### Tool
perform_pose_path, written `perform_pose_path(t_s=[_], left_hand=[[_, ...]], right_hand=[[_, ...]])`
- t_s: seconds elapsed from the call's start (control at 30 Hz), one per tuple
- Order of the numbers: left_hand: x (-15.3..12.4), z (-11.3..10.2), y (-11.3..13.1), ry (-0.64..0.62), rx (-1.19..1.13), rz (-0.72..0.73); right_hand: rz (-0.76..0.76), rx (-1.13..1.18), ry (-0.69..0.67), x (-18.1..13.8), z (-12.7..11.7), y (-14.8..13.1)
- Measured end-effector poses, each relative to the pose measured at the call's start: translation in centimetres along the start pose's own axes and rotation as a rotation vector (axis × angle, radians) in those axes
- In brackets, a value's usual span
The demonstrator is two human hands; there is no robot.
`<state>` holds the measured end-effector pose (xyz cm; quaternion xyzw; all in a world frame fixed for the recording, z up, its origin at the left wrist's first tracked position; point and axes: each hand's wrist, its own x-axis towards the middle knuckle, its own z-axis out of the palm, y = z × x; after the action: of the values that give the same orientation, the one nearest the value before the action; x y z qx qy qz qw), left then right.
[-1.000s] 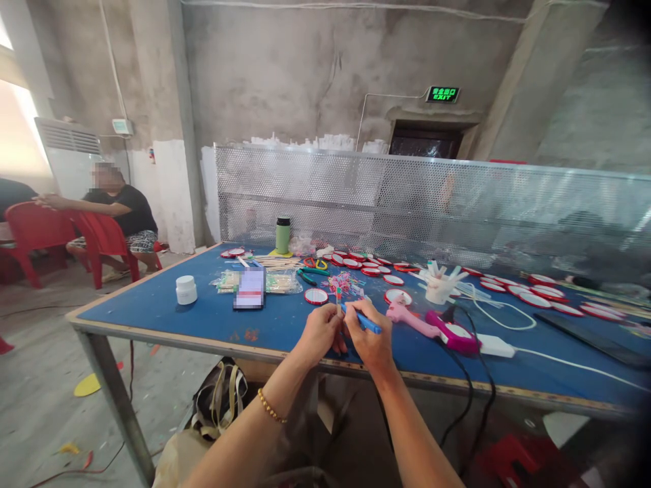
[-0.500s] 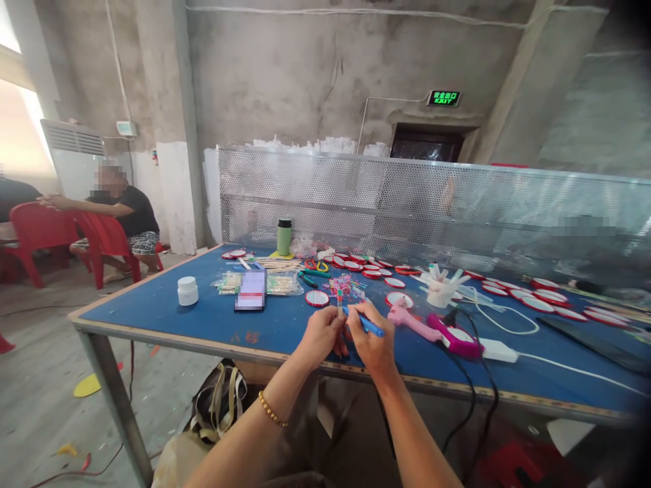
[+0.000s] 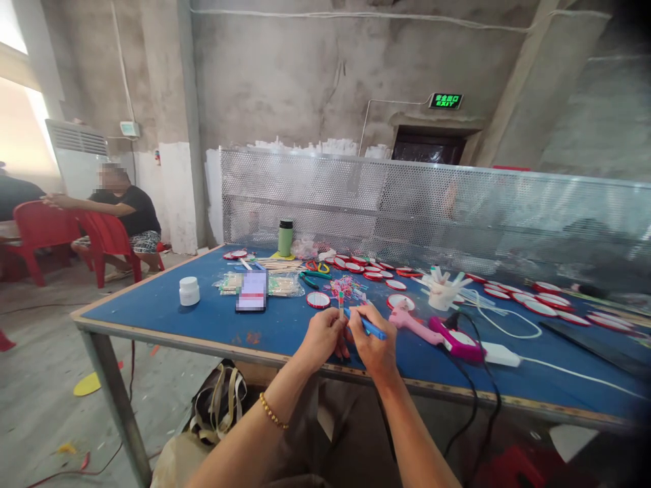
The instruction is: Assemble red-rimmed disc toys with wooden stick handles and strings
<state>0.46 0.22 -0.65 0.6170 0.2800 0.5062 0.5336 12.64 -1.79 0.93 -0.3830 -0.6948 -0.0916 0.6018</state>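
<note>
Both my hands meet over the near edge of the blue table [image 3: 163,308]. My left hand [image 3: 320,337] is closed, pinching a small stick [image 3: 340,303] that stands upright with a coloured tip. My right hand [image 3: 375,342] is closed round a blue pen-like tool [image 3: 367,325], whose tip points left toward the stick. Just beyond my hands lie a red-rimmed white disc [image 3: 318,299] and a heap of small coloured bits [image 3: 344,285].
A pink glue gun [image 3: 432,330] with a black cord lies right of my hands. Several red-rimmed discs, a white cup [image 3: 440,291], a phone [image 3: 251,290], a white jar [image 3: 189,291] and a green bottle [image 3: 285,237] stand on the table. A person sits on red chairs at far left.
My hands have stayed together on the stick and the blue tool. The view has shifted slightly, nothing else moved.
</note>
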Motion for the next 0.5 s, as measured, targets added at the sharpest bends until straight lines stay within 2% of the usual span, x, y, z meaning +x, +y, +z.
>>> perform_pose_path(t_s=[0.5], left_hand=[[0.0,0.01,-0.08,0.0,-0.004,-0.004]], right_hand=[[-0.009,-0.014,-0.011,-0.02,0.0,-0.01]])
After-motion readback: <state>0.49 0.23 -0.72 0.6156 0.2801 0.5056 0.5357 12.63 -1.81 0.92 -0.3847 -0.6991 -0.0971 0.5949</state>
